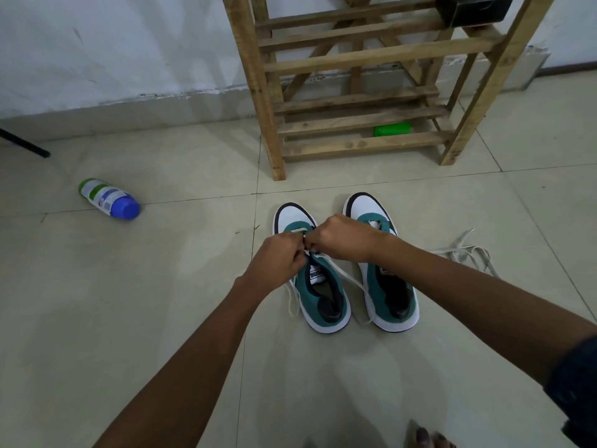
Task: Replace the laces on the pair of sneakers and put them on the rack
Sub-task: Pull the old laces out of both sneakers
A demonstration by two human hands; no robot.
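1. Hidden or unclear: my fingertips are tucked under both fists, so I cannot see exactly how the lace runs between them. The eyelets of the left sneaker (311,270) are mostly covered by the hands. The rack's (355,101) top is cut off by the frame edge, as is a dark box (473,8) on its upper shelf.
2. Left hand (279,261): fingers curled tight, pinching the white lace (347,276) at the front of the left sneaker's throat. Knuckles face me.
3. Right hand (342,237): also curled, pinching the same lace just beside the left hand; the two hands touch or nearly touch above the eyelets.
4. The lace's loose ends trail back from the hands, one down each side of the left sneaker, toward me.
5. Left sneaker: directly beneath both hands, on the tiled floor (161,286); white toe, teal upper, dark lining, white sole.
6. Right sneaker (384,270): just beyond the right wrist, parallel to its mate, toe pointing away; I see no lace in it.
7. Loose laces (465,250): lying on the floor outboard of the right forearm.
8. Rack: ahead of the hands, wooden slats, standing against the wall. A green object (392,129) lies under its lowest shelf.
9. Bottle (108,198): well off to the left of the left hand, on its side, blue cap.
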